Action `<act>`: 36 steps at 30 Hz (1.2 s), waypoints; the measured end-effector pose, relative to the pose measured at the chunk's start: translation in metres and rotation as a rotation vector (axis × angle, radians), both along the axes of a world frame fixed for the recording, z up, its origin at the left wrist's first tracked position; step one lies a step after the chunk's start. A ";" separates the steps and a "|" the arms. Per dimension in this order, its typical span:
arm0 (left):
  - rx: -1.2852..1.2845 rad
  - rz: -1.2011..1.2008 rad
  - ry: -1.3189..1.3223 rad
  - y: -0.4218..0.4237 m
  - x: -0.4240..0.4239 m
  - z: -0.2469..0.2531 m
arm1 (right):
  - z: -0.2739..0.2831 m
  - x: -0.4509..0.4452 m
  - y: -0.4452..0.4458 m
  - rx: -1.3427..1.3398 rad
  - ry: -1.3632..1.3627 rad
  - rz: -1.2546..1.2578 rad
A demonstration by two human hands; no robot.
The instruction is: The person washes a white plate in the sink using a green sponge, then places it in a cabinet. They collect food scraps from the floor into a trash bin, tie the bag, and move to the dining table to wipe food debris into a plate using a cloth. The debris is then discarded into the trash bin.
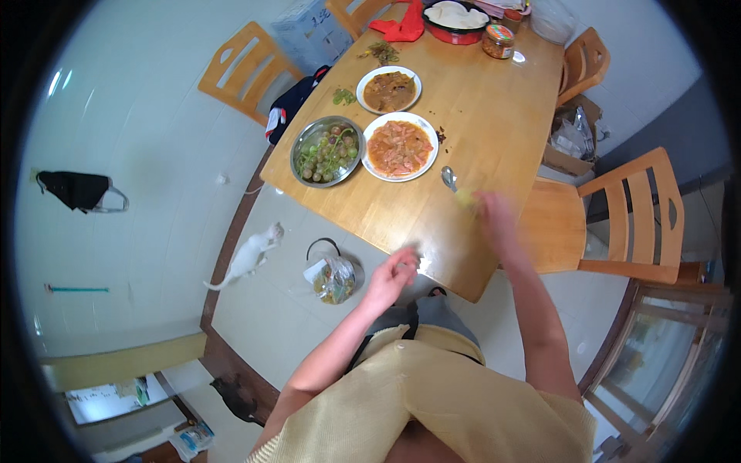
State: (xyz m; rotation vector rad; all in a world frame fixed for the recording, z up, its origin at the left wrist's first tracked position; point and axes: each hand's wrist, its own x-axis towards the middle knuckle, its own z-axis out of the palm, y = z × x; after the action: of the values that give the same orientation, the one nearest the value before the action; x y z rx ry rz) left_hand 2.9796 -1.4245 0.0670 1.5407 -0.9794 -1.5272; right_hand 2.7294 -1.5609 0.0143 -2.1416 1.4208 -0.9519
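My right hand (496, 223) is blurred over the right side of the wooden table (474, 133). At its fingertips is a small yellow-green thing (465, 199), too blurred to name, which the fingers seem to grip. Just beyond lies a metal spoon (448, 177), its handle end hidden by that blur. My left hand (393, 273) hovers at the table's near edge with bent fingers; a dark smudge at its fingertips is unclear. Farther in stand a white plate of reddish food in sauce (400, 149), a plate of brown stew (389, 89) and a steel bowl of grapes (327, 151).
A bin (334, 280) with a plastic liner stands on the floor below the near edge. A white cat (249, 254) and a dark cat (236, 399) are at the left. Wooden chairs (637, 214) surround the table. A glass jar (498, 41) stands at the back.
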 end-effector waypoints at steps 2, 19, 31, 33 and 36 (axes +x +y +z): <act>0.154 0.237 0.365 -0.018 -0.024 0.012 | 0.026 0.025 0.052 0.104 -0.036 0.096; 0.307 0.584 0.682 -0.067 0.012 -0.041 | 0.038 0.136 0.054 0.201 -0.040 0.387; -0.256 0.015 -0.571 -0.149 0.084 -0.099 | -0.045 0.154 -0.038 1.227 -0.826 -0.150; -0.364 -0.067 -0.768 -0.152 0.093 -0.097 | -0.051 0.160 -0.054 1.261 -1.050 -0.267; -0.518 -0.126 -0.941 -0.154 0.100 -0.078 | -0.052 0.174 -0.071 1.231 -1.202 -0.343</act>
State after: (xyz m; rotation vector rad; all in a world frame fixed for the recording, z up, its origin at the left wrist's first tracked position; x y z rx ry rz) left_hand 3.0800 -1.5783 -0.0110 1.8077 -1.8335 -0.4595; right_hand 2.9038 -1.6321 -0.0381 -0.2755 1.1304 -0.8216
